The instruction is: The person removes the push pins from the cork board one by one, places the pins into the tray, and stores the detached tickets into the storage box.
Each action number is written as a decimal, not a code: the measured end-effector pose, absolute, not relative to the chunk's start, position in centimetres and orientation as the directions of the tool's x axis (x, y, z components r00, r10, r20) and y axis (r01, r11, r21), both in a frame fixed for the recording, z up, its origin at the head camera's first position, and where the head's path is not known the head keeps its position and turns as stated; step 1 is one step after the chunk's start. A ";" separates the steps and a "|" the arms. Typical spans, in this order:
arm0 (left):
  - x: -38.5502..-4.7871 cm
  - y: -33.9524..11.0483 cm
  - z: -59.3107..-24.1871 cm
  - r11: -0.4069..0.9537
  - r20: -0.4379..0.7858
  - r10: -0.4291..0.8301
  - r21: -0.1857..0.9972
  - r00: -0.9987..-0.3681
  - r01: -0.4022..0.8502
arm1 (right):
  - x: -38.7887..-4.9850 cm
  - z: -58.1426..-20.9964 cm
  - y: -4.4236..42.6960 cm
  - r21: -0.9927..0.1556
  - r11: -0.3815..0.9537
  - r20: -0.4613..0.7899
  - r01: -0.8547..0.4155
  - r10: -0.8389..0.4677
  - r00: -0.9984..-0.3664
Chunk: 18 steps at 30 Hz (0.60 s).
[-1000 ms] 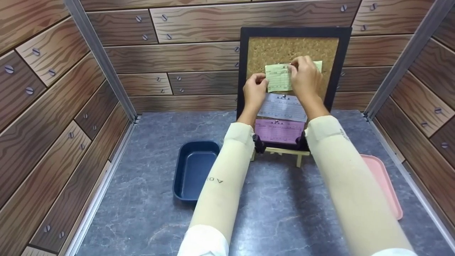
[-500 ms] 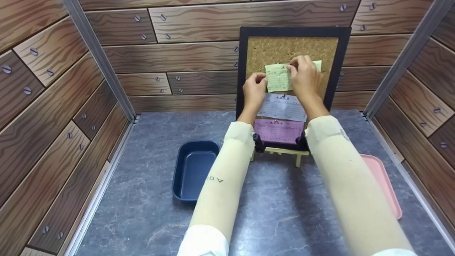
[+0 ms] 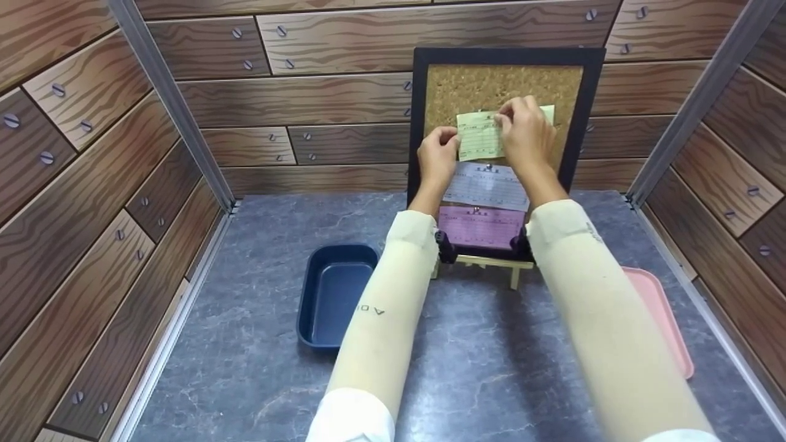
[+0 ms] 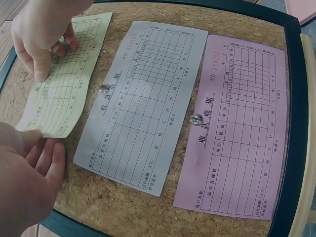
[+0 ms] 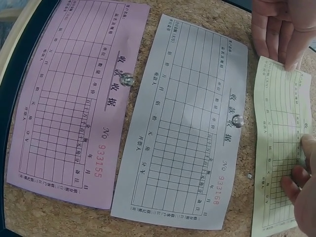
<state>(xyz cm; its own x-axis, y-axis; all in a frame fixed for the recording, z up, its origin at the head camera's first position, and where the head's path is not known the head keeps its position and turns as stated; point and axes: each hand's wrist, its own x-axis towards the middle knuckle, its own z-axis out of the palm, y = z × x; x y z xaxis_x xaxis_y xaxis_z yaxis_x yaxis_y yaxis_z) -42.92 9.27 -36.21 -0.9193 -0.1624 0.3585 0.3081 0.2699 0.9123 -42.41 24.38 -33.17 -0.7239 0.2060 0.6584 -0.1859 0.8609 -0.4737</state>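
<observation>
A pale green receipt slip (image 3: 479, 138) lies against the upper half of a black-framed cork board (image 3: 454, 86). My left hand (image 3: 438, 156) pinches its left end between thumb and fingers, at the lower corner in the left wrist view. With curled fingers, my right hand (image 3: 529, 132) holds the slip's upper part near the title; whether a pin sits between those fingertips is hidden. Beneath are a pale blue receipt slip (image 4: 143, 103) and a purple-pink one (image 4: 232, 128). Clear push pins (image 4: 103, 89) fix both at their titles.
The board leans on a small wooden easel (image 3: 516, 276). A dark blue tray (image 3: 331, 301) stands to the left, partly behind the left sleeve. A pink tray (image 3: 660, 307) lies at the right, partly covered by the right sleeve. Wood-patterned walls (image 3: 344, 98) enclose the grey tabletop (image 3: 245, 276).
My right fingertips have shifted very slightly left along the green slip's upper part. Otherwise both hands and the slips look almost unmoved.
</observation>
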 end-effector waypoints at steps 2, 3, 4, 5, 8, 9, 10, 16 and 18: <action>-42.9 9.2 -36.2 0.263 0.358 -0.165 0.914 -0.919 0.309 | -42.4 -33.2 24.4 -0.469 0.864 0.658 -0.183 0.204 -0.725; -42.9 9.2 -36.2 0.259 0.358 -0.166 0.915 -0.919 0.310 | -42.3 -33.2 24.4 -0.468 0.865 0.657 -0.181 0.204 -0.726; -42.8 9.2 -36.2 0.256 0.360 -0.166 0.915 -0.918 0.312 | -42.3 -33.2 24.4 -0.465 0.867 0.659 -0.181 0.202 -0.725; -42.8 9.2 -36.2 0.252 0.360 -0.165 0.916 -0.918 0.313 | -42.3 -33.2 24.5 -0.461 0.869 0.660 -0.181 0.200 -0.724; -42.8 9.2 -36.3 0.249 0.363 -0.160 0.915 -0.918 0.318 | -42.2 -33.3 24.5 -0.448 0.875 0.668 -0.185 0.190 -0.720; -42.7 9.2 -36.3 0.246 0.365 -0.158 0.914 -0.917 0.321 | -42.2 -33.3 24.5 -0.445 0.876 0.669 -0.189 0.185 -0.719; -42.7 9.2 -36.3 0.244 0.367 -0.157 0.914 -0.917 0.324 | -42.2 -33.3 24.5 -0.441 0.876 0.671 -0.193 0.180 -0.719; -42.5 9.0 -36.2 0.219 0.367 -0.161 0.919 -0.916 0.329 | -41.6 -33.4 24.7 -0.463 0.850 0.664 -0.250 0.146 -0.734; -42.3 8.9 -36.1 0.205 0.363 -0.159 0.922 -0.918 0.329 | -41.2 -33.3 24.9 -0.483 0.827 0.662 -0.288 0.130 -0.738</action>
<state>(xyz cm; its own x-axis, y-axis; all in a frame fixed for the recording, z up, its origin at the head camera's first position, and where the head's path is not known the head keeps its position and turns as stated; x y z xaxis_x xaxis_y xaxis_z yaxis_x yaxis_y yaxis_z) -42.33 8.89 -36.10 -0.9181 -0.1586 0.3633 0.3293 0.2050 0.9217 -41.22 24.91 -33.26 -0.7383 0.1297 0.6619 -0.2877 0.8271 -0.4829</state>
